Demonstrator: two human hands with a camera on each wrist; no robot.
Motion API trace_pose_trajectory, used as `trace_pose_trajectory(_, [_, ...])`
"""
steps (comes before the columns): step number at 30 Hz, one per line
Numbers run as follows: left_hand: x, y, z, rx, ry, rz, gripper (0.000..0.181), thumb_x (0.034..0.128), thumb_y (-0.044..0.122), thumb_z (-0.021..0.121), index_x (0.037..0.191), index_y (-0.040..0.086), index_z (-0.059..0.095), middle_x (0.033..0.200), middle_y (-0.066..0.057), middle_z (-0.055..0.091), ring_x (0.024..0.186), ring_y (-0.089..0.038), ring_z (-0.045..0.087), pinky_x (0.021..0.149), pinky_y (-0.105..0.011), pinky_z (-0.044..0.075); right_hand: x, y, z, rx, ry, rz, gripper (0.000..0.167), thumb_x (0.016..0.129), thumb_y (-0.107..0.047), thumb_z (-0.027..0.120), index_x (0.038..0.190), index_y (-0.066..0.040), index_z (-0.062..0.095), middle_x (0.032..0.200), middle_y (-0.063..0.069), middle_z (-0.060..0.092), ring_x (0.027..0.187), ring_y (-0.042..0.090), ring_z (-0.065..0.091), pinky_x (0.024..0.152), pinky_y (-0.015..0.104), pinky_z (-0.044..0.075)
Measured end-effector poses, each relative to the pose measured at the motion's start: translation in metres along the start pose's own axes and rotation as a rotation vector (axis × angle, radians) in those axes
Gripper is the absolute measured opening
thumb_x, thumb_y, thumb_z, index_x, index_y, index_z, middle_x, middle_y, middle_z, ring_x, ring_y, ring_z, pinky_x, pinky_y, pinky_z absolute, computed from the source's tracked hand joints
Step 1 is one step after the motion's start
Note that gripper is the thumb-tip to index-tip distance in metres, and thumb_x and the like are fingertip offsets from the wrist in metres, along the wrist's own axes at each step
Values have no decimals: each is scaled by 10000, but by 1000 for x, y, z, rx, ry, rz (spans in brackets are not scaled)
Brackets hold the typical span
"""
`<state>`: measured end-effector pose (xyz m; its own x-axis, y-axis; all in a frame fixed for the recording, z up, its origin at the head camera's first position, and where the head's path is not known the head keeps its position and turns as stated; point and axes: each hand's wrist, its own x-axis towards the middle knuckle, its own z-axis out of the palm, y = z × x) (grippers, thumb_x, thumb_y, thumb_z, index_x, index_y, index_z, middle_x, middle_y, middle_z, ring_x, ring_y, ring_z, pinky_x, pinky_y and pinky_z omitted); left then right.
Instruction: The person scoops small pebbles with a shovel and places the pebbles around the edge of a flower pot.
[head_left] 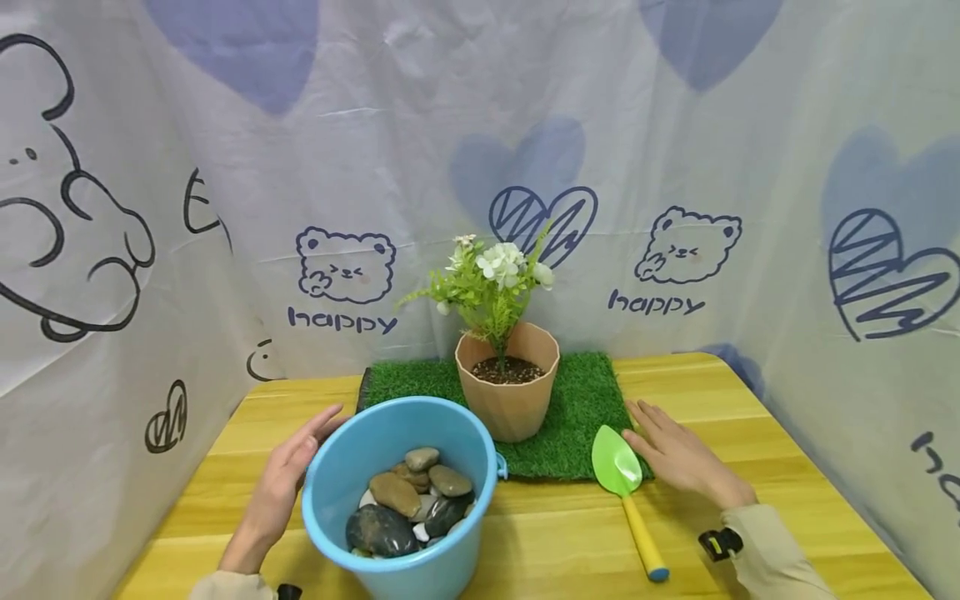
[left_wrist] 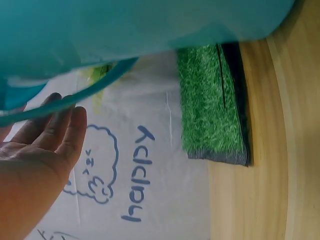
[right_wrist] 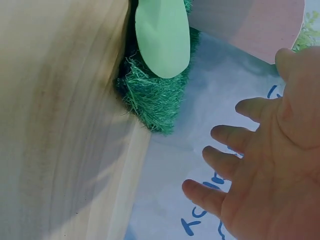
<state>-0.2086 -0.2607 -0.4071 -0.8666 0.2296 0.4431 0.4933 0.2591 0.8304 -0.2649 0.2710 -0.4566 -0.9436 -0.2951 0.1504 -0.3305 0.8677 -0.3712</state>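
Note:
A light blue bucket [head_left: 337, 475] stands at the front of the table, with several smooth stones [head_left: 395, 493] inside. My left hand [head_left: 279, 479] is at the bucket's left side, fingers extended and slightly bent. The left wrist view shows those fingers by the bucket's blue handle [left_wrist: 95, 90]; whether they touch it I cannot tell. To the right of a trowel with a green blade [head_left: 617, 461] and yellow grip [head_left: 643, 537], my right hand [head_left: 686, 454] has its fingers spread and holds nothing. In the right wrist view, its palm [right_wrist: 280, 150] shows below the pot.
Behind the bucket, a pinkish-beige pot [head_left: 506, 404] with dark soil and a white-flowered plant [head_left: 498, 283] stands on a green turf mat [head_left: 588, 400]. The trowel blade overlaps the mat's front right corner. White printed cloth [head_left: 465, 108] encloses the wooden table [head_left: 555, 542] at back and sides.

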Motion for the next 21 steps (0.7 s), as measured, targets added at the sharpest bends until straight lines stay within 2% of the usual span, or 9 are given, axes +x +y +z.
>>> trace_pose_trajectory(6, [0, 3, 8, -12, -22, -7, 486, 1030, 122, 295, 1504, 74, 390, 1460, -261, 456, 1222, -62, 573, 926, -237, 512, -1, -1, 0, 28, -7, 9, 672, 1038, -496, 279, 1558, -73, 243, 1591, 243, 209, 1452, 462, 210, 1152, 624, 175])
trace_pose_trajectory(13, [1, 1, 9, 4, -11, -27, 472, 1032, 151, 339, 1495, 86, 409, 1470, 10, 483, 1249, -16, 536, 945, -200, 486, -1, 0, -1, 35, 5, 12, 658, 1038, -482, 304, 1557, -82, 258, 1582, 251, 233, 1438, 468, 243, 1137, 641, 195])
trace_pose_trajectory(17, [0, 2, 9, 8, -4, -36, 464, 1032, 161, 337, 1479, 83, 433, 1464, -26, 488, 1233, -13, 548, 935, -201, 492, -1, 1, 0, 31, 8, 10, 663, 1035, -489, 305, 1550, -73, 273, 1572, 257, 252, 1432, 471, 254, 1134, 641, 202])
trace_pose_trajectory(21, [0, 2, 10, -7, 0, -37, 465, 1031, 160, 343, 1479, 69, 431, 1480, -152, 469, 1215, -19, 565, 919, -216, 507, -1, 1, 1, 24, 1, 9, 680, 1034, -502, 294, 1536, -43, 295, 1564, 258, 271, 1425, 471, 269, 1134, 636, 213])
